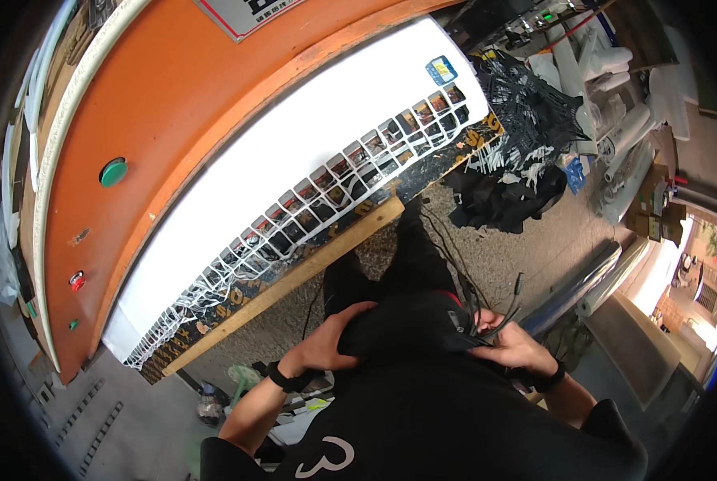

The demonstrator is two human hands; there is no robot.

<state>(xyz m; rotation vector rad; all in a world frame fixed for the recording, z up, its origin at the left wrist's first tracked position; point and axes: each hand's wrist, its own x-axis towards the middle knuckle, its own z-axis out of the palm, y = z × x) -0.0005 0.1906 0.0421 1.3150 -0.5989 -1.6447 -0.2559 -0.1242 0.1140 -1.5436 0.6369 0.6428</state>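
My left hand (330,341) grips the hem of my black shirt (411,377) at waist level, its fingertips hidden in the cloth. My right hand (503,345) holds the hem on the other side, beside dangling black cables (511,313); its fingers are partly hidden. Above them lies a long white sheet (334,96) with a cut-out lattice of strips along its lower edge, at the front of an orange machine (142,96). A wooden batten (294,284) runs along the sheet's patterned board (475,140).
The orange machine has coloured buttons (113,171) at left. Black scrap (507,192) is heaped beyond the board's right end. Rolls of material (615,136) and cardboard boxes (647,208) line the right side, with a leaning panel (631,349) lower down. My legs (350,280) stand on speckled floor below the batten.
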